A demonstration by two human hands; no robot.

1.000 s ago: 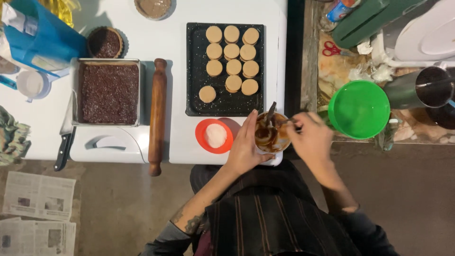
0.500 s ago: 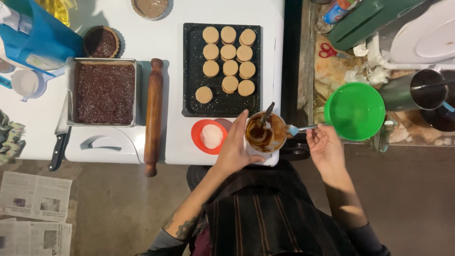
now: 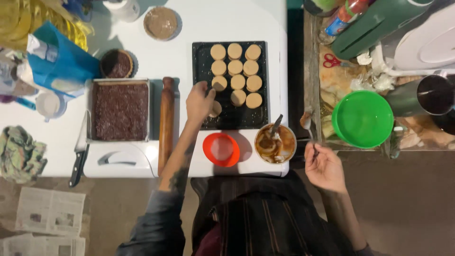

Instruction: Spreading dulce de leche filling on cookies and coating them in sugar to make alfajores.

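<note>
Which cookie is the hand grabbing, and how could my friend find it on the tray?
Find the black baking tray in the middle of the white table. Nine round tan cookies sit in neat rows up top. The one you want is the lone cookie below them at the left, half hidden under the left hand.

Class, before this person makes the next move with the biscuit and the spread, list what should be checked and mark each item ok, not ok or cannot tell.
1. Left hand on the biscuit at the black tray: ok.
2. Biscuit gripped firmly: cannot tell.
3. Right hand holds the spoon: ok.
4. Spoon loaded with spread: cannot tell.
5. Spread tub open, within reach: ok.
6. Tub steadied by a hand: not ok.
</note>
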